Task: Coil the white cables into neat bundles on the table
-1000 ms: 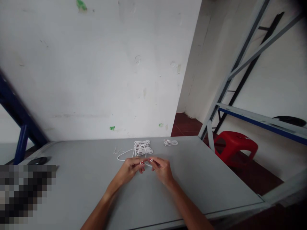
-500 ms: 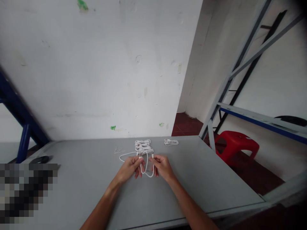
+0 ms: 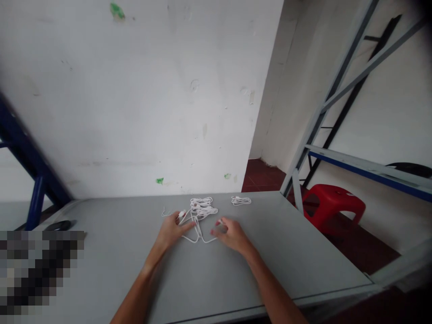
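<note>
My left hand (image 3: 171,231) has a white plug end of a cable by its index finger, with the thumb spread over a loose white cable (image 3: 192,240). The cable runs in loops between my hands to my right hand (image 3: 230,233), whose thumb and fingers are closed round its other end, slightly blurred. Just beyond them lie bundled white cables (image 3: 202,205) on the grey table (image 3: 202,288). A separate coiled white cable (image 3: 241,201) rests to the right, near the back edge. Some thin white ties (image 3: 165,212) lie left of the bundles.
A dark round object (image 3: 57,225) sits at the table's left edge. Behind the table stands a white wall (image 3: 168,99). To the right are a metal frame (image 3: 317,126) and a red stool (image 3: 332,204) on the floor.
My hands have moved apart, the left one leftward and the right one slightly right. My left thumb has spread from its fingers, and the cable between the hands now hangs wider and lower.
</note>
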Demonstrator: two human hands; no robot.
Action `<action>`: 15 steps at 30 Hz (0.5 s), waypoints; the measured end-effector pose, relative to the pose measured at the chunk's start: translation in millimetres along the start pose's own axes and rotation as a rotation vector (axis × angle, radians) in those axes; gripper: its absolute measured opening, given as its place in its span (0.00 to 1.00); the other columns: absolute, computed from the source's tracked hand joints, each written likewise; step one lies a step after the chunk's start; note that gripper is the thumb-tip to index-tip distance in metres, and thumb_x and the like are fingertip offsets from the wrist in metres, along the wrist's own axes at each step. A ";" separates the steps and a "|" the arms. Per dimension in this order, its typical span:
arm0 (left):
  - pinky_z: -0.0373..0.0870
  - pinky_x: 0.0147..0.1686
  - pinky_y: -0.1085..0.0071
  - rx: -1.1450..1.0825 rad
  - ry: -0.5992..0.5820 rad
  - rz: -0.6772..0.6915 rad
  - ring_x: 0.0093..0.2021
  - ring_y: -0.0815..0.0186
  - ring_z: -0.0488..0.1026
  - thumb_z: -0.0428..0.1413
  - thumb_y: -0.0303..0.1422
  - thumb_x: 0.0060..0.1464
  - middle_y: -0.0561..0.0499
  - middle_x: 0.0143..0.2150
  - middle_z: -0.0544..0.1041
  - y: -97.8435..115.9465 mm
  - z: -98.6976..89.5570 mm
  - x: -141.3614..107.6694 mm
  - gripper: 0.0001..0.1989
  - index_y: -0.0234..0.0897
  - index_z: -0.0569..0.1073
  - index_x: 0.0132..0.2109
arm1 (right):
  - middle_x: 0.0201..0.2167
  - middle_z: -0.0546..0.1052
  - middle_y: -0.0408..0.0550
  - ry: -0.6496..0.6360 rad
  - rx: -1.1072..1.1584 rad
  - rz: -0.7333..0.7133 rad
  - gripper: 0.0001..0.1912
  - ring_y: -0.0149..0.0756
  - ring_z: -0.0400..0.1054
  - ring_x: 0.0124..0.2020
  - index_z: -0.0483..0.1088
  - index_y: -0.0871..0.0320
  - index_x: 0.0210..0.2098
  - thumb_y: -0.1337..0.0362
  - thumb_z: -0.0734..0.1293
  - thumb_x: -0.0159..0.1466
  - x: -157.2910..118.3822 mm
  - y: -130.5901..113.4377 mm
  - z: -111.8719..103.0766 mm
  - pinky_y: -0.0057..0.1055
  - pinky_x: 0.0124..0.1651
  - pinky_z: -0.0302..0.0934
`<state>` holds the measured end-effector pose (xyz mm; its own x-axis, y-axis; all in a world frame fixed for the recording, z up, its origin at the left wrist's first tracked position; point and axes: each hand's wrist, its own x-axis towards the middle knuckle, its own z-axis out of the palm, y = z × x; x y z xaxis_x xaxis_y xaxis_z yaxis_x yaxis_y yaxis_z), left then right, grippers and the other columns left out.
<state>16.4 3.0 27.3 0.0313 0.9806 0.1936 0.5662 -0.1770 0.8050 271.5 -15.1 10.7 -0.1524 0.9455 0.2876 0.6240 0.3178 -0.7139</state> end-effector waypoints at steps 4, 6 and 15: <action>0.56 0.28 0.72 0.299 -0.149 0.050 0.27 0.66 0.65 0.64 0.51 0.39 0.54 0.26 0.72 1.1 8.9 -5.2 0.24 0.35 0.75 0.35 | 0.38 0.76 0.46 -0.209 -0.313 -0.090 0.23 0.37 0.68 0.33 0.73 0.56 0.34 0.47 0.76 0.48 -7.7 -11.3 4.2 0.29 0.35 0.53; 0.56 0.29 0.71 0.343 -0.217 0.081 0.28 0.65 0.67 0.65 0.49 0.38 0.53 0.27 0.74 5.7 13.4 -10.1 0.24 0.35 0.76 0.37 | 0.39 0.75 0.46 -0.274 -0.381 -0.098 0.18 0.37 0.69 0.34 0.73 0.56 0.33 0.49 0.73 0.54 -7.2 -10.5 5.1 0.29 0.36 0.53; 0.51 0.25 0.73 -0.193 -0.190 0.028 0.24 0.71 0.56 0.53 0.51 0.54 0.57 0.21 0.62 16.0 35.8 -14.6 0.23 0.34 0.71 0.27 | 0.30 0.70 0.43 -0.369 -0.168 -0.206 0.11 0.32 0.61 0.29 0.64 0.57 0.28 0.59 0.64 0.65 -9.1 -8.8 5.8 0.29 0.32 0.49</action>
<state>54.5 -11.1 17.3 0.2092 0.9700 0.1236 0.3957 -0.1995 0.8964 263.0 -26.0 10.7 -0.5300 0.8357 0.1442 0.6635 0.5145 -0.5431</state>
